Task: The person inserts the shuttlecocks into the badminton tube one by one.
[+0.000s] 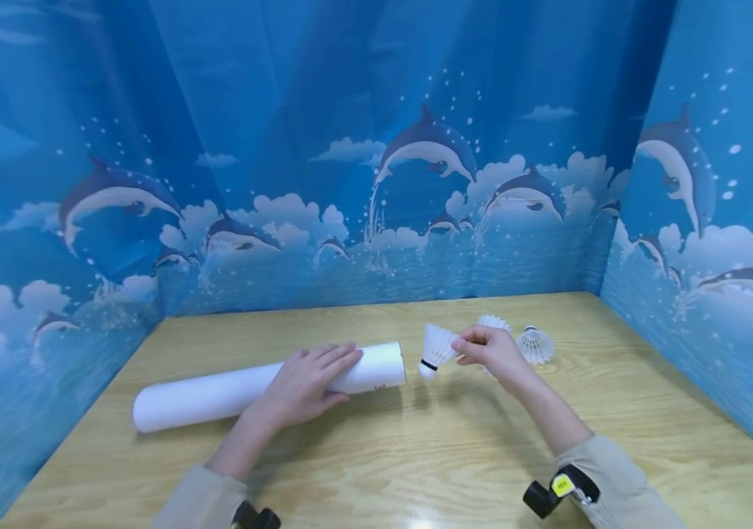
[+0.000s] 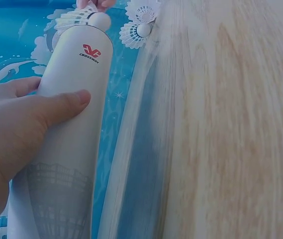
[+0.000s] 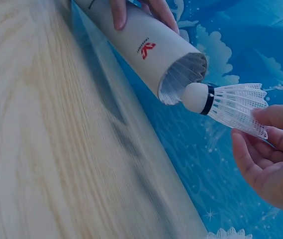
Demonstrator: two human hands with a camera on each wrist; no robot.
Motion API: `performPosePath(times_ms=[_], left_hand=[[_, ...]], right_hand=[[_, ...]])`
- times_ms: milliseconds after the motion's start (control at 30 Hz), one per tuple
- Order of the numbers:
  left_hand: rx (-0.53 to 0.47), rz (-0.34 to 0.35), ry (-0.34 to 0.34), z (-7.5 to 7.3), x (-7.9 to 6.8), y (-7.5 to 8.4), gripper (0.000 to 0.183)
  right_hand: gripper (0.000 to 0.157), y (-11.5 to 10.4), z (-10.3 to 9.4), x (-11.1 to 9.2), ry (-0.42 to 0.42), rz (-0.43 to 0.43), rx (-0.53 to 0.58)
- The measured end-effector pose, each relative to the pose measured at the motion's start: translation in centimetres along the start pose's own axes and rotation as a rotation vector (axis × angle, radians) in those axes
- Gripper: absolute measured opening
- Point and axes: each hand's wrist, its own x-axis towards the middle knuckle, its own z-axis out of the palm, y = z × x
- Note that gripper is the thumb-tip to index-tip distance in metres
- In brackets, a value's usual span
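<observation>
- Shuttlecock [image 1: 438, 345], white with a black band, held in the air just beside the open end of the tube, rounded head tipped down.
- Right hand [image 1: 498, 356] pinches it by the skirt rim, thumb against fingers.
- Handling: likely very light; head firm, openwork skirt springy, easily bent. Soft pinch at rim or near band should suit. Skirt looks synthetic, though I can't be sure at this sharpness.
- Left hand [image 1: 303, 386] grips the white Crossway tube [image 1: 204, 400], lying on its side, nearer the open end. Probably stiff card, smooth, apt to roll; a wrapped hold steadies it.
- Beyond the right hand: second shuttlecock [image 1: 535, 345], third shuttlecock [image 1: 495, 322] partly hidden.
- Tabletop [image 1: 416, 463]: pale wood grain, slight gloss.
- Backdrop [image 1: 283, 110]: blue sheeting, printed dolphins and clouds, behind and at both sides.
</observation>
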Motion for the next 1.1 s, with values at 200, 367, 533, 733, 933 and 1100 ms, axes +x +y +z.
performPosePath(times_ms=[200, 367, 533, 733, 933, 1100], left_hand=[[0.004, -0.015, -0.014, -0.2, 0.1, 0.2, 0.077], [0.009, -0.014, -0.017, -0.3, 0.2, 0.2, 0.077], [0.009, -0.007, -0.010, -0.2, 0.1, 0.2, 0.077], [0.011, -0.008, -0.008, -0.2, 0.1, 0.1, 0.077], [0.008, -0.014, -0.015, -0.2, 0.1, 0.1, 0.077], [0.007, -0.025, -0.020, -0.2, 0.2, 0.1, 0.077]], right_hand=[[0.024, -0.5, 1.6, 0.1, -0.001, -0.028, 0.059], [0.021, -0.4, 2.6, 0.3, 0.003, -0.014, 0.084], [0.022, -0.3, 3.2, 0.3, 0.002, -0.012, 0.117], [0.040, -0.3, 3.5, 0.1, -0.067, -0.046, 0.112], [0.042, -0.1, 3.6, 0.2, -0.098, -0.037, 0.051], [0.036, 0.2, 3.6, 0.3, -0.103, -0.075, -0.002]])
